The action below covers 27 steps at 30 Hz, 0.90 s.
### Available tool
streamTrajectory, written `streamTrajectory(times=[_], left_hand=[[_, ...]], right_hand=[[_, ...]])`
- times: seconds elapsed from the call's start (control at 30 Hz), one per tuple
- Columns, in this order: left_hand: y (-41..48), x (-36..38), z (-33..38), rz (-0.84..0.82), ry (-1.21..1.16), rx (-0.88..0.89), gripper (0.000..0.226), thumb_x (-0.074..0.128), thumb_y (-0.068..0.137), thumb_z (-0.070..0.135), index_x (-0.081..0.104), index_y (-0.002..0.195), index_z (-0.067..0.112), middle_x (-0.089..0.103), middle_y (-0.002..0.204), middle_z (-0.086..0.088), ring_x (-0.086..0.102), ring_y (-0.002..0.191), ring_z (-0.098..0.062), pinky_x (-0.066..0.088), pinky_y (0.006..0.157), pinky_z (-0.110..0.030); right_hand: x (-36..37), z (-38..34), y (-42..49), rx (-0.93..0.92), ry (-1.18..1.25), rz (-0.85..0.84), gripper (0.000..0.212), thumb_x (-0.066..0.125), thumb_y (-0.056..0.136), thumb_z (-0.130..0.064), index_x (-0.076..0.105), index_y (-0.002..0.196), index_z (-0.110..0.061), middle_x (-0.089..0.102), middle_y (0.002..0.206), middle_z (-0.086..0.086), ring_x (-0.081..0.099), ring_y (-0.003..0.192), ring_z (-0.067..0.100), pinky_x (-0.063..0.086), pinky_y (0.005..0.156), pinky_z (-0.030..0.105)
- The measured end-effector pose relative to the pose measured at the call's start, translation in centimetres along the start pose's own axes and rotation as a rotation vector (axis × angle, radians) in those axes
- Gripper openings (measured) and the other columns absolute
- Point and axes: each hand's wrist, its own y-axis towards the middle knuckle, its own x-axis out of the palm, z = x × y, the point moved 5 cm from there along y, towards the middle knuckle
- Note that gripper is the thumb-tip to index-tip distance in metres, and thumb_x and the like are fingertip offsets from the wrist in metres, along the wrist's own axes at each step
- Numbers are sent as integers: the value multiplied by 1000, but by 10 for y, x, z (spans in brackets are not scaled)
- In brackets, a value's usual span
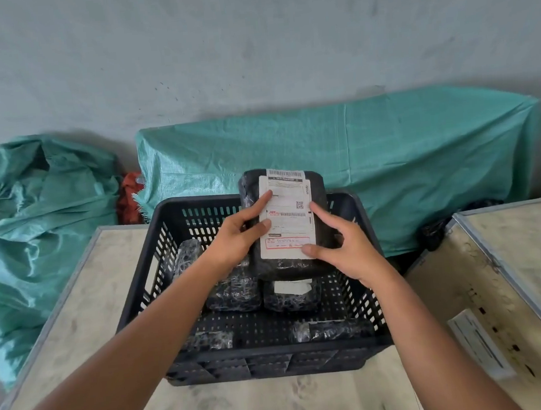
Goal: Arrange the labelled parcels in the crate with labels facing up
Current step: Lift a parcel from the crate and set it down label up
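a black slatted crate (179, 233) sits on the pale table (74, 309), holding several black-wrapped parcels (234, 294), one showing a white label. above them both hands, left hand (232, 238) and right hand (352, 246), grip a big labelled parcel (288, 266), label facing up.

a pale, mottled table top (74, 309) with a grey metal edge fills the foreground, and just to its right sits a second pale board (531, 246), also metal-edged, with a white strip label (480, 343) lying on its near face. behind them a long green woven tarp (389, 147) drapes over something bulky against the grey wall (247, 41), while a crumpled green woven sack (32, 211) slumps at far left. between sack and tarp, a bit of red-orange material (129, 198) peeks out.
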Motion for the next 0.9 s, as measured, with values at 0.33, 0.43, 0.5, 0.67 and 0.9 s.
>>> streamTrajectory(times=[0.33,0.43,0.5,0.67,0.9], left_hand=[[23,7,-107,-231,613,-295,113,82,86,28,0,162,41,39,152,11,53,123,-8,49,91,-11],[34,8,-126,-199,635,-328,111,79,89,19,-1,162,41,48,151,5,58,121,-13,52,98,-25],[41,6,-134,-166,683,-343,110,77,89,15,-1,161,43,52,146,1,64,113,-16,58,93,-32],[51,5,-152,-20,930,-367,103,78,88,15,11,162,39,1,170,-13,38,144,-37,45,106,-37],[50,13,-169,-44,1023,-430,97,76,91,20,11,163,16,-32,164,-11,9,154,-43,26,123,-46]], right_hand=[[20,88,23,324,-205,-140,115,90,75,-15,16,162,-36,32,165,-3,35,146,19,35,99,19],[25,102,34,361,-289,-111,116,88,77,-13,13,162,-34,37,162,1,43,139,21,39,87,16],[30,109,42,382,-321,-92,116,88,77,-12,12,162,-36,40,160,4,47,138,24,43,88,20],[43,130,46,426,-339,-72,112,87,78,-17,15,162,-34,44,158,8,46,140,27,41,100,25],[45,147,57,482,-297,-85,110,89,76,-16,21,162,-28,39,161,7,41,145,27,36,111,29]])
